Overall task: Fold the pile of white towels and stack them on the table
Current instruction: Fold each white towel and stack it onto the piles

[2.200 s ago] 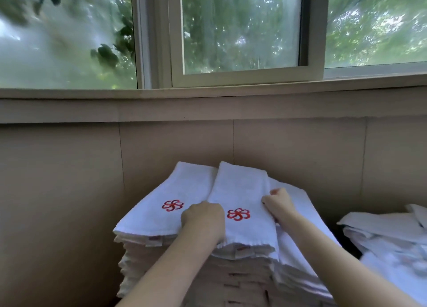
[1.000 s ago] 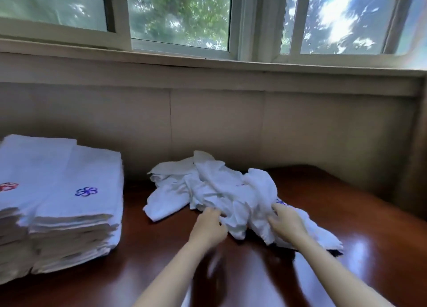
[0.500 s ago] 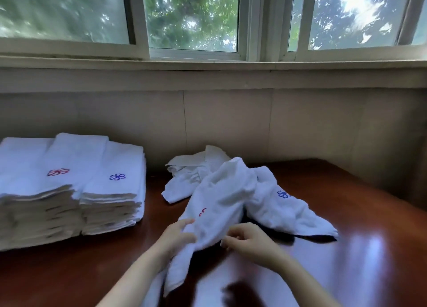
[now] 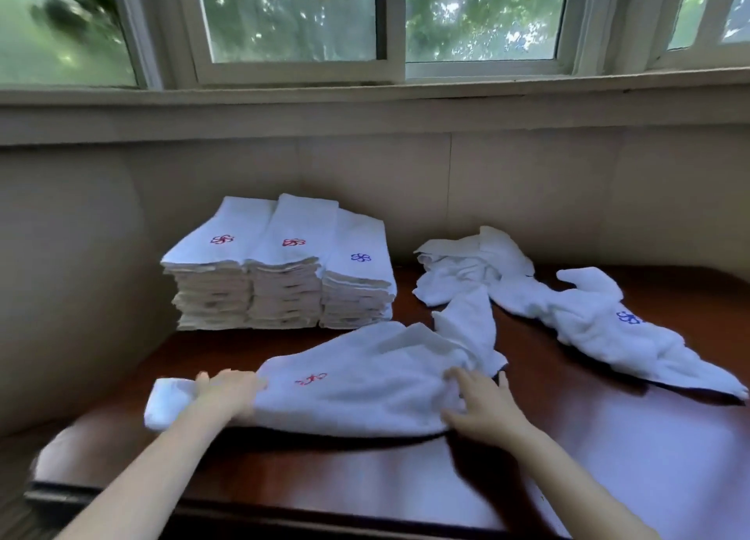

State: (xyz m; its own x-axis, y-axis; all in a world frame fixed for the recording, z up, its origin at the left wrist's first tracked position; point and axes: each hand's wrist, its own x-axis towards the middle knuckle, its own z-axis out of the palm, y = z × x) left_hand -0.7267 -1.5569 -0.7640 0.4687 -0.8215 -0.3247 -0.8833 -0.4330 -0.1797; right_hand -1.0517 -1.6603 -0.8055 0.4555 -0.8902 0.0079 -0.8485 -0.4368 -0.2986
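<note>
A white towel [image 4: 365, 389] with a red flower emblem lies crumpled across the front of the dark wooden table [image 4: 608, 466]. My left hand [image 4: 227, 391] grips its bunched left end, and a short tail of cloth sticks out past my fingers. My right hand [image 4: 483, 409] rests on the towel's right side with spread, straight fingers. At the back left stand three side-by-side stacks of folded towels [image 4: 280, 271]; two are topped with red emblems and one with a blue emblem.
Unfolded white towels [image 4: 466, 267] lie in a heap at the back right. Another one with a blue emblem [image 4: 600, 328] stretches toward the right edge. A beige wall panel [image 4: 527, 194] under the windows closes off the back. The table's front edge is near me.
The red-emblem towel was pulled out of the heap and now lies stretched across the front of the table. My hands have moved apart to its two ends. My view swung left.
</note>
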